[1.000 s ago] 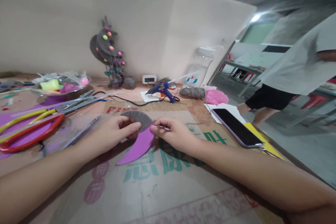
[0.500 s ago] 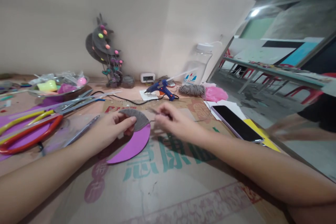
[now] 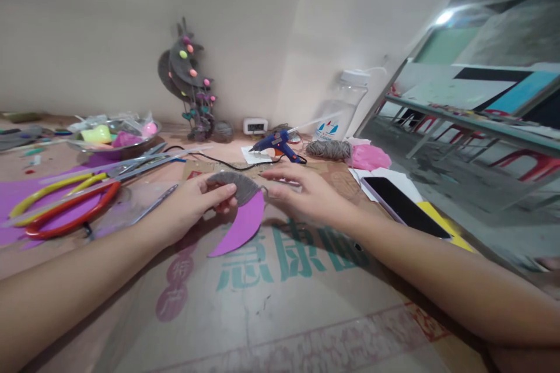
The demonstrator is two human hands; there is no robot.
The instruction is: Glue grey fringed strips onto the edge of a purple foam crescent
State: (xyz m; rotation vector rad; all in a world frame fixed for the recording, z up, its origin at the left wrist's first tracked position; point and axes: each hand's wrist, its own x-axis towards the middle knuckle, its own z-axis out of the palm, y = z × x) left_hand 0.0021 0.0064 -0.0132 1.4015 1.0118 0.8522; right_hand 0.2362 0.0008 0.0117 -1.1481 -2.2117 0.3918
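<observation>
Crescent of purple sheet [image 3: 242,224], with its upper end wrapped in grey yarn [image 3: 240,186], is pinched there between thumb and fingers of the left hand [image 3: 203,201], over the printed cardboard [image 3: 219,326]. The right hand [image 3: 306,189] is near it, at two o'clock, with a thin piece [image 3: 286,182] showing among its fingers, but I cannot tell whether this is grasped. From the crescent, blue glue gun [image 3: 280,143] is at one o'clock, phone [image 3: 405,207] at three and scissors [image 3: 112,192] at nine.

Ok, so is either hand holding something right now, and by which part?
The left hand holds the purple crescent by its grey yarn-covered end, thumb on top. Whether the right hand has a grip on anything can't be told.
</observation>
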